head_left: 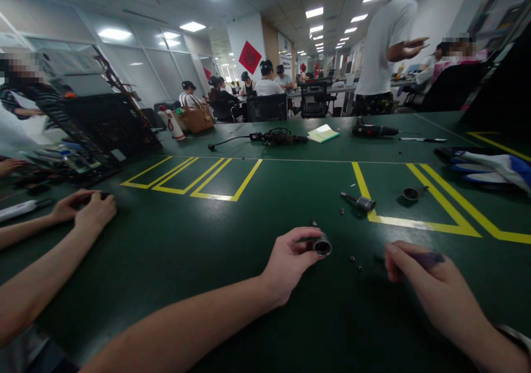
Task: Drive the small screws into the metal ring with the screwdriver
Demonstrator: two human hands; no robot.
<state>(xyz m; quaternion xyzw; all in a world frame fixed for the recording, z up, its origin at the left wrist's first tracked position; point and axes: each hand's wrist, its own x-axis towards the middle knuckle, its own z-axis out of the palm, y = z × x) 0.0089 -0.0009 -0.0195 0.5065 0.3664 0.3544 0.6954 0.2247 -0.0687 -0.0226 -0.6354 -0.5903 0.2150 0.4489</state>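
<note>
My left hand (290, 259) grips a round metal cup with a thin stem (322, 245), its hollow end turned toward me. To the right, my right hand (427, 276) is closed around a slim tool with a dark purplish handle (431, 259); motion blurs it, and its kind is unclear. Small metal nuts (352, 258) lie on the table between my hands. Beyond them rests a metal cylinder with a shaft (364, 203), on the yellow tape. Farther right is another hollow metal cup (414, 193), lying on its side.
A green table (199, 245) carries yellow tape outlines (213, 197). Toward its back are a coiled black cable (277, 136), a notepad (323, 133), a power drill (375, 130), a pen (423, 139) and blue-white gloves (489, 165). A co-worker's hands (93, 210) are at left.
</note>
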